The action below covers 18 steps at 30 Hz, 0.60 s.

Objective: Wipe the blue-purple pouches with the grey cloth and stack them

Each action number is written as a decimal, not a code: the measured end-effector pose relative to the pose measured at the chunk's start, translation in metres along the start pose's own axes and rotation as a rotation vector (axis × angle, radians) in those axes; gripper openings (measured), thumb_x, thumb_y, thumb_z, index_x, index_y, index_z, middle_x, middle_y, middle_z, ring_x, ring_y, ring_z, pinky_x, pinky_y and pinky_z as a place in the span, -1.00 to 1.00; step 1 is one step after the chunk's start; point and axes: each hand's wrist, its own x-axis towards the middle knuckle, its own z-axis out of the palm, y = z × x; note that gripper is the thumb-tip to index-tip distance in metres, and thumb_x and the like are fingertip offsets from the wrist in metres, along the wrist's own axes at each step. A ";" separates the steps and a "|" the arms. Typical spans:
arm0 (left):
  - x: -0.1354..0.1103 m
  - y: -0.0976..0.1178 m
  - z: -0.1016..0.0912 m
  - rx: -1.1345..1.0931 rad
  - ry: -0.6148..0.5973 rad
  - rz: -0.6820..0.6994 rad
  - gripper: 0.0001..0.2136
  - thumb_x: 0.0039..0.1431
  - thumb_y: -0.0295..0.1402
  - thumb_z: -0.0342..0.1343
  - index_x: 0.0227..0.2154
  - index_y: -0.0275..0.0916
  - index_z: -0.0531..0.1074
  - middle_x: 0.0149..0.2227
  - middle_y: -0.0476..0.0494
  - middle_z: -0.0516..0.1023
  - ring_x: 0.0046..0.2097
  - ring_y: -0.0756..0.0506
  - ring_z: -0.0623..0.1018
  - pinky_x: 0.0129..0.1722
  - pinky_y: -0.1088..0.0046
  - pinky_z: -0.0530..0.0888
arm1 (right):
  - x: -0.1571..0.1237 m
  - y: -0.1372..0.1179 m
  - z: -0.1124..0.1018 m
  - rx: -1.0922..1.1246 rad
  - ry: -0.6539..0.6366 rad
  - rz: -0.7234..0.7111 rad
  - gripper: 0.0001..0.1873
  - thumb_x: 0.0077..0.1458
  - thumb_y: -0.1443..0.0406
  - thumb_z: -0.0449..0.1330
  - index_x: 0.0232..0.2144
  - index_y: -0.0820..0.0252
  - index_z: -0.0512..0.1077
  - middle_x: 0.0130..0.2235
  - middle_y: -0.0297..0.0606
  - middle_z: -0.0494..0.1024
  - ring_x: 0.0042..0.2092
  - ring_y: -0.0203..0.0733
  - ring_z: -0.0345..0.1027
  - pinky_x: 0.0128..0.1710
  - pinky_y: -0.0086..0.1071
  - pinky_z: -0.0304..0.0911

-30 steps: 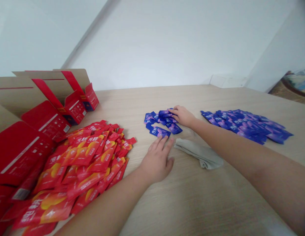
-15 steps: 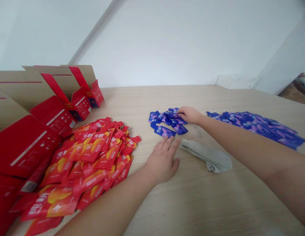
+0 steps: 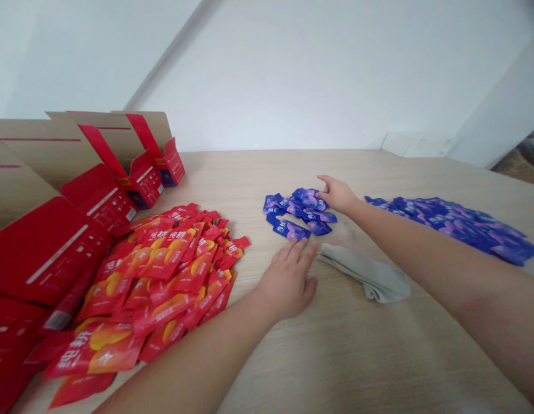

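Observation:
A small cluster of blue-purple sachets (image 3: 291, 229) lies on the table in front of me. My right hand (image 3: 337, 194) is at the cluster's right side, thumb and forefinger spread apart. Its thumb touches or nearly touches the top sachet (image 3: 308, 198); contact is hard to tell. My left hand (image 3: 289, 278) rests flat on the table with fingers stretched out. Its fingertips are just short of the nearest blue sachet. To its left spreads a big heap of red-orange sachets (image 3: 167, 259). A second pile of blue-purple sachets (image 3: 456, 221) lies beyond my right forearm.
A folded grey cloth (image 3: 365, 273) lies on the wooden table (image 3: 335, 356) between my arms. Open red boxes (image 3: 55, 247) with raised flaps line the left side. At the back right, a white box-like object (image 3: 415, 144) stands against the wall.
My right hand's fingers have opened from a pinch, and the forefinger now points outward. A blue sachet lies flatter on top of the cluster. My left hand has stayed in place.

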 end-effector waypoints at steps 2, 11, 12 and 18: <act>0.000 0.000 0.001 0.000 0.004 -0.003 -0.24 0.36 -0.24 0.17 0.55 -0.20 0.07 0.59 -0.39 0.09 0.58 -0.43 0.14 0.51 -0.12 0.22 | -0.005 -0.005 -0.004 0.077 0.017 -0.018 -0.31 0.17 0.29 0.42 0.33 0.26 0.45 -0.27 -0.22 0.67 -0.20 -0.02 0.56 0.00 -0.14 0.46; 0.000 0.002 -0.009 0.052 0.337 -0.073 -0.20 0.43 -0.09 0.14 0.55 -0.27 -0.07 0.60 -0.47 -0.02 0.63 -0.42 -0.07 0.55 -0.25 -0.06 | -0.096 -0.050 -0.035 0.537 -0.217 -0.136 -0.39 0.14 -0.09 0.43 0.10 0.11 0.56 -0.30 -0.30 0.65 -0.31 -0.15 0.55 -0.28 -0.28 0.50; 0.000 0.002 -0.012 0.051 0.283 -0.048 -0.20 0.41 -0.07 0.17 0.54 -0.25 -0.02 0.58 -0.45 0.08 0.61 -0.42 0.04 0.54 -0.22 0.02 | -0.111 -0.055 -0.035 0.584 -0.281 -0.144 -0.42 0.13 -0.10 0.44 0.05 0.09 0.57 -0.31 -0.30 0.65 -0.30 -0.15 0.56 -0.28 -0.28 0.51; 0.002 0.005 -0.014 0.072 0.071 -0.097 -0.47 0.51 -0.21 0.00 0.44 -0.26 0.25 0.13 -0.36 0.64 0.13 -0.36 0.65 0.18 -0.02 0.53 | -0.161 -0.053 -0.023 0.561 -0.188 -0.199 -0.57 0.30 -0.01 0.35 0.09 0.02 0.48 -0.01 -0.13 0.62 0.01 0.00 0.58 -0.04 -0.07 0.60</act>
